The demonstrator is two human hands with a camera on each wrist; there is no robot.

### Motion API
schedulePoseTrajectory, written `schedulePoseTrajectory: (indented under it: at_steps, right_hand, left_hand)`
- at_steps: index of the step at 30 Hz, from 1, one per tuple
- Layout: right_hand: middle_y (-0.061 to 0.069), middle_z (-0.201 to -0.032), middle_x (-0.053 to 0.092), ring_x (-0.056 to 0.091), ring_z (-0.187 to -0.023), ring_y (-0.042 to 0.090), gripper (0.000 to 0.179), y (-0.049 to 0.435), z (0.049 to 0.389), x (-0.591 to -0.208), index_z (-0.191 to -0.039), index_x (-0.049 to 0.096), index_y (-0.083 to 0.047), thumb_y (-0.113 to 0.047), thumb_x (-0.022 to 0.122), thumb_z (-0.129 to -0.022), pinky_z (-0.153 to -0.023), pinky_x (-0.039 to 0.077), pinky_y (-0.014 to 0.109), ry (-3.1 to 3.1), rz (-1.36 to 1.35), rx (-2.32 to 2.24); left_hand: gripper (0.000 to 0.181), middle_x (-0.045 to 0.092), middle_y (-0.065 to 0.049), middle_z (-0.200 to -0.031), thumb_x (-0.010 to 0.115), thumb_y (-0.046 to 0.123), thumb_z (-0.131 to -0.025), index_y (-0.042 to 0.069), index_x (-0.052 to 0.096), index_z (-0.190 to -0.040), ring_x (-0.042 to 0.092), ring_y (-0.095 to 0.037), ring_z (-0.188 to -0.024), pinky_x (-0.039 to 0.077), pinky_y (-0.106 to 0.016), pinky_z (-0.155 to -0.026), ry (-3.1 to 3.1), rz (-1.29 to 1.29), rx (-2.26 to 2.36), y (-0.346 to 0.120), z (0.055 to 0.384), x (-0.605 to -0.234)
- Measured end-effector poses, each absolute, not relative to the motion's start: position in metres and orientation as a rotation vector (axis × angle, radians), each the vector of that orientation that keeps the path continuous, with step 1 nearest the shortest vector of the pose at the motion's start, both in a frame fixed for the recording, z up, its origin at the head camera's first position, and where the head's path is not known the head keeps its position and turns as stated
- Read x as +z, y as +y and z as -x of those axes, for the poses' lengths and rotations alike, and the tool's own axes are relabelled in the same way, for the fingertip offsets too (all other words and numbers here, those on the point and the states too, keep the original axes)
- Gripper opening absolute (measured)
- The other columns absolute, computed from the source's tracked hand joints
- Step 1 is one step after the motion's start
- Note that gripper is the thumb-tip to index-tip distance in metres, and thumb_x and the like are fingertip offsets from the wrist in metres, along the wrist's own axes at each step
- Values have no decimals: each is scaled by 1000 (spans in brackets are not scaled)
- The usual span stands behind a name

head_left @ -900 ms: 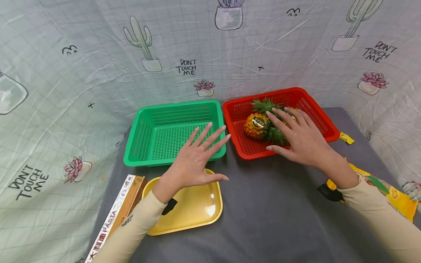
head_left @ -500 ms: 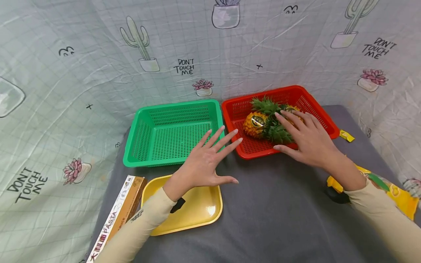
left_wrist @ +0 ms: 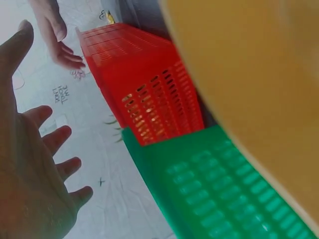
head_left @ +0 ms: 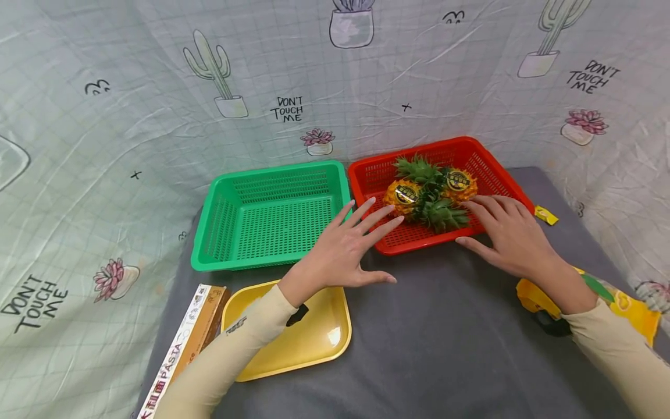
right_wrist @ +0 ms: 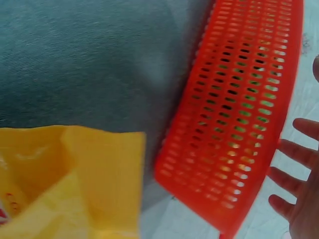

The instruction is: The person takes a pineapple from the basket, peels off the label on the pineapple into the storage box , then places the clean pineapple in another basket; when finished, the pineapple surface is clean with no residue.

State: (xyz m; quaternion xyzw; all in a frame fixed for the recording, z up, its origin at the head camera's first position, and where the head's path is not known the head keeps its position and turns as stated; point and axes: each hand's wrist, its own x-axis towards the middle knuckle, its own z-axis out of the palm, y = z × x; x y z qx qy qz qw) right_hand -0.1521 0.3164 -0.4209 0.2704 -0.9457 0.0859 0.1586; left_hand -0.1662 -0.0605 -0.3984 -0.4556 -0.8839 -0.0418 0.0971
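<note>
My left hand (head_left: pixel 345 250), fingers spread, is held over the front right corner of the green basket (head_left: pixel 209 256) and holds nothing. My right hand (head_left: pixel 510 235) has its fingers spread and a little bent, by the front right rim of the red basket (head_left: pixel 413 243), with nothing in it. Two small pineapples lie in the red basket, one pineapple (head_left: pixel 402 196) on the left and another pineapple (head_left: pixel 458 184) on the right, their green leaves pointing opposite ways. Both carry round black-and-gold labels. In the right wrist view, the right fingers (right_wrist: pixel 296 152) show beside the red basket's rim.
A yellow tray (head_left: pixel 319 343) lies in front of the green basket, partly under the left forearm. Left of it is a long pasta box (head_left: pixel 178 355). A yellow bag (head_left: pixel 635 317) lies under the right forearm, and a small yellow packet (head_left: pixel 546 215) by the red basket.
Both hands have moved to the right. The right hand has shifted off the right pineapple, which now shows fully. The baskets and pineapples keep their places.
</note>
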Motion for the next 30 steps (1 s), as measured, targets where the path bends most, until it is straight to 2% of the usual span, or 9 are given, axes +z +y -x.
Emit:
schedulePoseTrajectory:
  at_steps: [2, 6, 13, 18, 26, 30]
  right_hand:
    - [25, -145, 49, 44, -129, 51, 75, 319, 153, -425, -148, 54, -2, -50, 75, -94, -109, 31, 68, -2707, -758, 255]
    - [25, -137, 52, 47, -124, 51, 67, 322, 156, -432, -137, 59, 1, -47, 77, -93, -107, 33, 67, -2690, -752, 288]
    - [23, -127, 56, 51, -115, 48, 59, 324, 154, -449, -126, 64, 1, -47, 76, -94, -102, 38, 64, -2661, -785, 321]
    - [21, -124, 57, 51, -112, 46, 57, 326, 154, -454, -126, 65, -2, -46, 78, -92, -101, 38, 63, -2657, -772, 329]
    - [21, -119, 57, 50, -111, 47, 58, 325, 154, -461, -123, 64, -1, -49, 76, -92, -101, 36, 64, -2698, -746, 303]
    - [20, -114, 57, 50, -108, 46, 56, 325, 154, -464, -120, 65, -2, -50, 75, -93, -98, 36, 63, -2683, -738, 295]
  left_hand:
    - [106, 21, -1, -174, 48, 89, -88, 30, 18, -171, 1, -28, -161, 0, -54, -125, -2617, 1349, -148, -53, 172, -396]
    - [96, 30, -3, -170, 49, 83, -93, 30, 26, -170, 15, -32, -159, 9, -54, -125, -2602, 1327, -210, -39, 186, -394]
    - [85, 30, -4, -170, 49, 72, -101, 30, 23, -170, 23, -36, -156, 13, -51, -125, -2664, 1322, -200, -21, 210, -396]
    - [84, 33, -5, -168, 52, 67, -102, 27, 23, -170, 30, -35, -152, 19, -46, -125, -2675, 1318, -152, -5, 228, -398]
    - [79, 40, -8, -162, 54, 62, -104, 23, 29, -168, 45, -29, -139, 41, -40, -111, -2724, 1304, -22, 20, 247, -400]
    - [77, 41, -9, -160, 56, 60, -104, 19, 35, -166, 48, -28, -135, 44, -38, -109, -2734, 1314, 29, 30, 255, -403]
